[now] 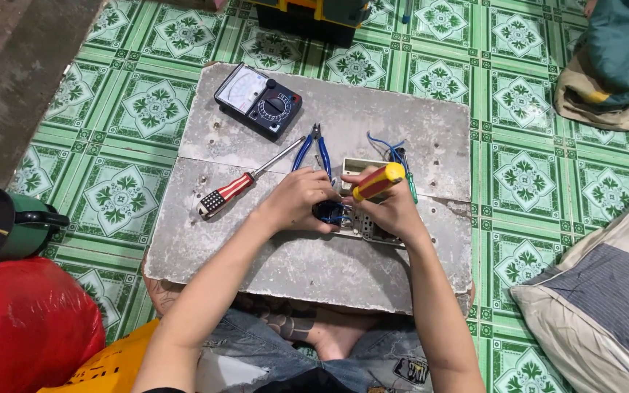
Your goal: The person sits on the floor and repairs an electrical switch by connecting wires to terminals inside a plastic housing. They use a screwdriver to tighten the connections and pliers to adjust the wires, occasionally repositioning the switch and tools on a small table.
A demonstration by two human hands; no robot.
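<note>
Right hand [394, 207] has its fingers curled tight round a screwdriver [377, 182] with a red and yellow handle, the grip fully closed. Left hand [301, 200] is bent over a socket box [358, 222], fingers drawn together and pressing down on its left part, where blue wires [333, 213] show beneath the fingertips; whether they pinch a wire I cannot tell. Both forearms come up from the near edge and angle inward, wrists meeting over the box, palms turned down.

The screwdriver's handle lies slanted, its butt end up and to the far right, its long axis running down toward the near left into the box; the tip is hidden behind the hands. The box sits right of centre on a grey slab [271, 255], lying flat, its long side running left to right.

On the slab to the left lies a second screwdriver [245, 180], striped handle near left, shaft pointing far right. Just beside it, blue-handled pliers [313, 149] with jaws pointing far. At the far left of the slab sits a black meter [258, 100]. A thin green tool [408, 178] and loose blue wire lie just right of the hands. The slab rests on a green tiled floor [533, 167].
</note>
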